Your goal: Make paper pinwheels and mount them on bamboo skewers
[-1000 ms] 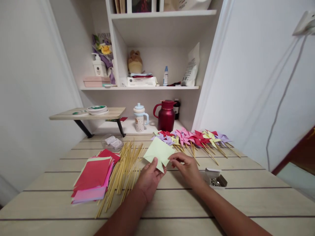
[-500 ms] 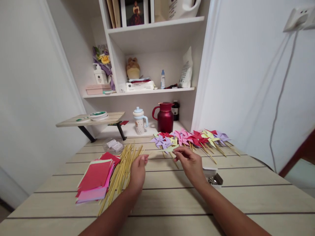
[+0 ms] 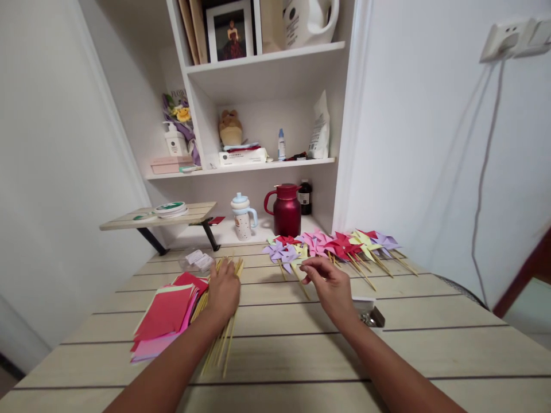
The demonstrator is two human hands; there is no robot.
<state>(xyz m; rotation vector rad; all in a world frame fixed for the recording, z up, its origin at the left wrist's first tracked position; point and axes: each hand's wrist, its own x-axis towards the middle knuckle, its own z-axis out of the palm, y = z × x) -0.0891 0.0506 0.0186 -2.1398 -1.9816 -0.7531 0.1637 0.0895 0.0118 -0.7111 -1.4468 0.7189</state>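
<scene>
My left hand (image 3: 222,289) lies over a bundle of thin bamboo sticks (image 3: 221,350), palm down, its fingers curving around their upper part. Part of the bundle is hidden under the palm and forearm. To the left of it is a stack of coloured paper squares (image 3: 166,312), with red on top. My right hand (image 3: 329,284) hovers over the table with thumb and fingers drawn together in a pinch. Whatever may be between its fingertips does not show. Just beyond it lie several paper pinwheels (image 3: 316,242) on sticks, in pink, red, yellow and purple.
A small open box of metal pieces (image 3: 368,315) sits beside my right wrist. A clear packet (image 3: 197,259) rests behind the paper stack, near a small raised wooden stand (image 3: 196,212). At the back are a red jug (image 3: 287,215) and a tumbler (image 3: 243,221).
My left hand has moved left and down onto the sticks, whose lower ends have shifted right. The pale paper piece between my hands no longer shows. My right hand stays nearly in place.
</scene>
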